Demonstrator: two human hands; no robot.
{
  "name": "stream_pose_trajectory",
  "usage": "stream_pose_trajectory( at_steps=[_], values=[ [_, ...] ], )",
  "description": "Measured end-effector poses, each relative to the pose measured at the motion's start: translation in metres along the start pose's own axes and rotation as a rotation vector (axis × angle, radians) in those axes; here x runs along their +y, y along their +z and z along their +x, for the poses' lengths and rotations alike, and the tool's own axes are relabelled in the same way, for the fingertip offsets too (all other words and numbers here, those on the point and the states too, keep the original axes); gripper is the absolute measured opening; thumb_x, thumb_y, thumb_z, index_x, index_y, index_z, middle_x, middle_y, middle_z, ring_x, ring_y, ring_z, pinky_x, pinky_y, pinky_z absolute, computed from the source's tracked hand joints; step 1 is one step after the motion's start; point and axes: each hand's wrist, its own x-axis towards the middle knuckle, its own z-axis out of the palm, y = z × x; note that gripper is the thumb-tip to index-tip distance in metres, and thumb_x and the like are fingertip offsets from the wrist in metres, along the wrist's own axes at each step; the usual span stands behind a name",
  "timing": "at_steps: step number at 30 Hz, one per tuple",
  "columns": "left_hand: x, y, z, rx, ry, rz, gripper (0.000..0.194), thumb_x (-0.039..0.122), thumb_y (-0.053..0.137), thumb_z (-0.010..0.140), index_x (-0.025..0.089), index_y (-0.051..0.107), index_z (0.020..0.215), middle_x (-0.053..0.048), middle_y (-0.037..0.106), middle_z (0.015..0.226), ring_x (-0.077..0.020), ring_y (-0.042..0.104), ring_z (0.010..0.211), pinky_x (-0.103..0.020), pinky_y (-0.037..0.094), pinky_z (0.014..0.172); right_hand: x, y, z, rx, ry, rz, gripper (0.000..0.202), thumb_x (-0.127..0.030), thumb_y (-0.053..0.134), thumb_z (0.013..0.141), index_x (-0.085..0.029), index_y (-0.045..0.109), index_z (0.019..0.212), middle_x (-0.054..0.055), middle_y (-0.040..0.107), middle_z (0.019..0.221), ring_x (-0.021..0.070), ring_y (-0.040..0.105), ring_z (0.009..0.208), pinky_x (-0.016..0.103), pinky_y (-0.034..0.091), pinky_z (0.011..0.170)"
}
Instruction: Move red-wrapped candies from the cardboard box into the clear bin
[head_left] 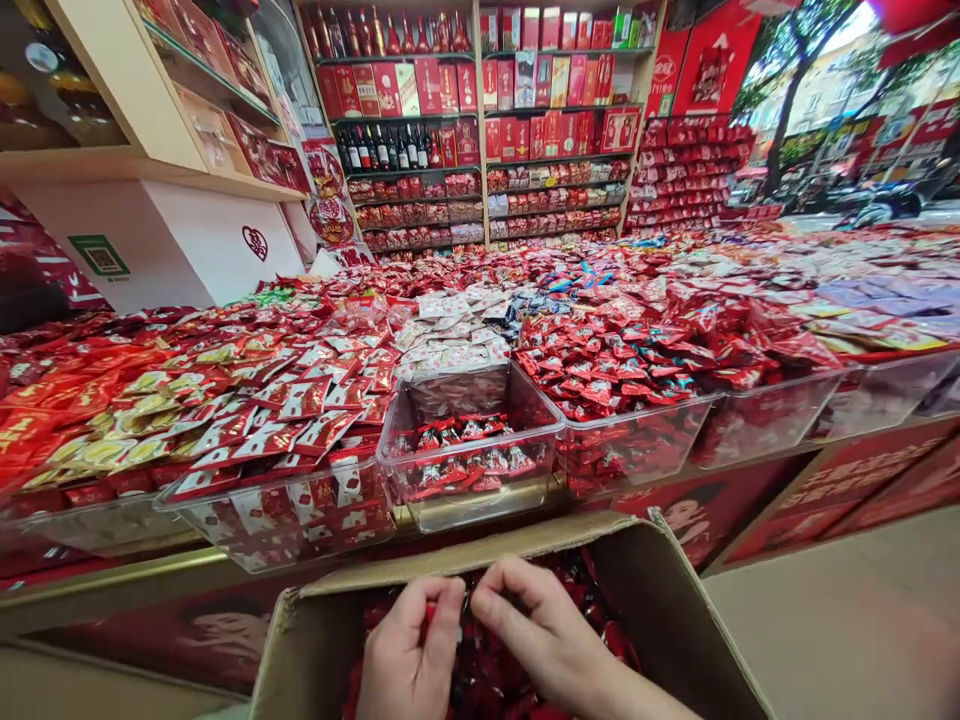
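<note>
My left hand (415,652) and my right hand (541,622) are over an open cardboard box (690,610), fingertips close together. Both are closed in a pinch, thumb against fingers. A bit of red shows within the left hand's grip, but what either hand holds is hidden or too small to name. Beneath them, the box is partly filled with small dark red, shiny wrapped packets (491,680). Just beyond the box stands a clear plastic bin (476,490), its bottom part holding red-and-black wrapped sweets (472,455).
Heaped bins flank the clear one: red-and-white packets (307,400) left, red packets (607,360) right, white packets (454,325) behind. Shelves of bottles and red boxes (442,85) rise at the back. A white counter block (217,240) stands left. Tiled floor (847,610) lies right.
</note>
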Motion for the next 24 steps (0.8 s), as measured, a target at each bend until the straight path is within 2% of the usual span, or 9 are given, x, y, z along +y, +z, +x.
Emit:
stream_pose_trajectory(
  at_steps=[3,6,8,13,16,20,22,24],
  values=[
    [0.014,0.002,0.007,0.014,-0.108,-0.066,0.027,0.045,0.047,0.073,0.021,0.059,0.073,0.003,0.052,0.051,-0.0147,0.052,0.05,-0.022,0.042,0.046,-0.001,0.0,0.003,0.077,0.018,0.162,0.031,-0.041,0.047,0.077,-0.015,0.043,0.061,-0.003,0.04,0.055,0.0064,0.034,0.052,0.019,0.03,0.051],
    [0.016,0.004,0.007,-0.047,-0.238,-0.078,0.033,0.049,0.041,0.076,0.02,0.057,0.082,0.007,0.043,0.043,-0.0127,0.046,0.038,-0.021,0.037,0.037,0.001,-0.002,0.003,0.069,0.123,0.348,0.033,-0.044,0.05,0.074,-0.015,0.041,0.061,-0.005,0.04,0.052,0.0051,0.03,0.048,0.018,0.027,0.046],
    [0.014,0.005,0.005,-0.055,-0.256,-0.067,0.034,0.05,0.039,0.076,0.021,0.056,0.084,0.007,0.042,0.044,-0.0125,0.048,0.038,-0.021,0.038,0.037,0.003,-0.002,0.002,0.064,0.156,0.397,0.034,-0.045,0.052,0.073,-0.015,0.04,0.061,-0.005,0.039,0.051,0.0046,0.029,0.046,0.018,0.025,0.045],
    [0.006,0.006,0.002,-0.053,-0.268,-0.088,0.035,0.051,0.04,0.075,0.022,0.051,0.092,0.007,0.047,0.05,-0.0128,0.05,0.041,-0.023,0.042,0.042,0.008,-0.003,0.001,0.107,0.164,0.398,0.034,-0.045,0.052,0.072,-0.015,0.041,0.062,-0.005,0.041,0.051,0.0051,0.034,0.047,0.018,0.027,0.047],
    [0.0,0.005,0.001,-0.072,-0.315,-0.172,0.034,0.049,0.05,0.071,0.021,0.049,0.09,0.006,0.053,0.049,-0.0134,0.052,0.043,-0.024,0.044,0.046,0.013,-0.005,0.001,0.153,0.192,0.359,0.034,-0.044,0.052,0.072,-0.015,0.04,0.061,-0.005,0.041,0.051,0.005,0.034,0.047,0.018,0.027,0.046],
    [-0.004,0.0,-0.002,-0.018,-0.366,-0.227,0.028,0.045,0.057,0.066,0.019,0.053,0.077,0.005,0.055,0.045,-0.0105,0.048,0.039,-0.02,0.04,0.039,0.016,-0.007,-0.002,0.04,0.22,0.236,0.033,-0.041,0.053,0.073,-0.014,0.041,0.057,-0.004,0.041,0.047,0.0049,0.034,0.044,0.018,0.027,0.044],
    [-0.002,-0.003,-0.002,-0.019,-0.374,-0.261,0.029,0.046,0.058,0.065,0.019,0.053,0.075,0.006,0.052,0.045,-0.0092,0.045,0.039,-0.017,0.037,0.035,0.012,-0.008,-0.006,0.006,0.207,0.214,0.028,-0.039,0.052,0.074,-0.013,0.046,0.065,-0.001,0.049,0.054,0.0064,0.042,0.048,0.019,0.033,0.047],
    [0.001,-0.007,-0.001,-0.019,-0.388,-0.279,0.031,0.047,0.059,0.062,0.019,0.053,0.074,0.007,0.05,0.044,-0.0082,0.044,0.038,-0.015,0.034,0.033,0.004,-0.013,-0.011,-0.02,0.12,0.139,0.028,-0.038,0.056,0.071,-0.014,0.05,0.084,0.006,0.058,0.079,0.0104,0.053,0.065,0.021,0.041,0.057]
  ],
)
